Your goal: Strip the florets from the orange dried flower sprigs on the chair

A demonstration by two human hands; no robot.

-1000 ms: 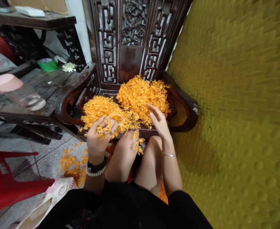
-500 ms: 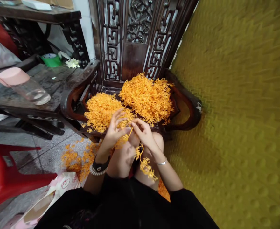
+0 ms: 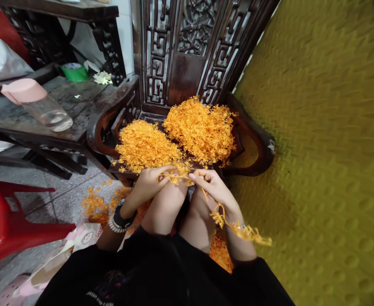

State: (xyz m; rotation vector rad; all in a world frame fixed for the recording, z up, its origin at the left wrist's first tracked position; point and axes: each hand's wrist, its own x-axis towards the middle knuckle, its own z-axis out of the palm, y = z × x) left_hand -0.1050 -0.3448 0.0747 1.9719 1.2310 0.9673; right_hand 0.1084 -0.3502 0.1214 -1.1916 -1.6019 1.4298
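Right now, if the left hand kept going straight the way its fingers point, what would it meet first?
The left hand points toward the right hand, so it would probably meet that hand's fingertips first, across the orange strand both hands pinch. Depth is unclear.

L hand (image 3: 148,185) & R hand (image 3: 214,187) met above the knees, fingers (image 3: 196,176) pinched shut, both wrists bent inward, forearms angled in.

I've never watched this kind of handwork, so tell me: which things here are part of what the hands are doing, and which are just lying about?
In use:
left hand
right hand
orange strand
orange heaps
carved chair

Lying about:
glass jar
green tape roll
red plastic chair
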